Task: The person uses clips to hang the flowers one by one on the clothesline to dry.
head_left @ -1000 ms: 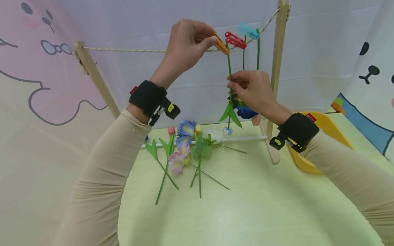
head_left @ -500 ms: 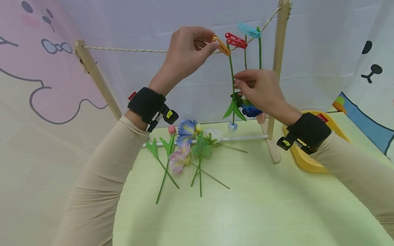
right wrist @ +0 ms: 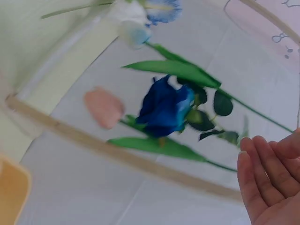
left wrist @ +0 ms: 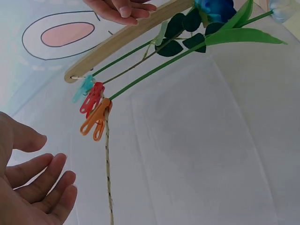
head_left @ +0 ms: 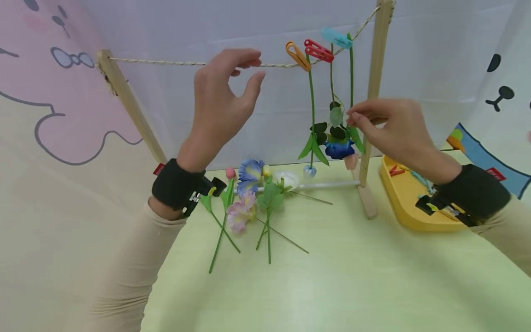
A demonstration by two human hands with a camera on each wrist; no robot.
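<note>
Fingers of your left hand are spread and relaxed, holding nothing, just below the rope and a little to the left of the orange clothespin. That clothespin sits on the rope and clamps the top of a green stem, which hangs straight down to a pale blue bud close over the table. Right beside the orange clothespin along the rope come a red clothespin and a light blue clothespin, each with its own hanging stem. Your right hand hovers lower, right of those stems, fingers loosely bent and gripping nothing, fingertips near the leaves above the dark blue flower. Far below the orange clothespin, loose flowers lie on the table; a yellow tray sits to the right.
</note>
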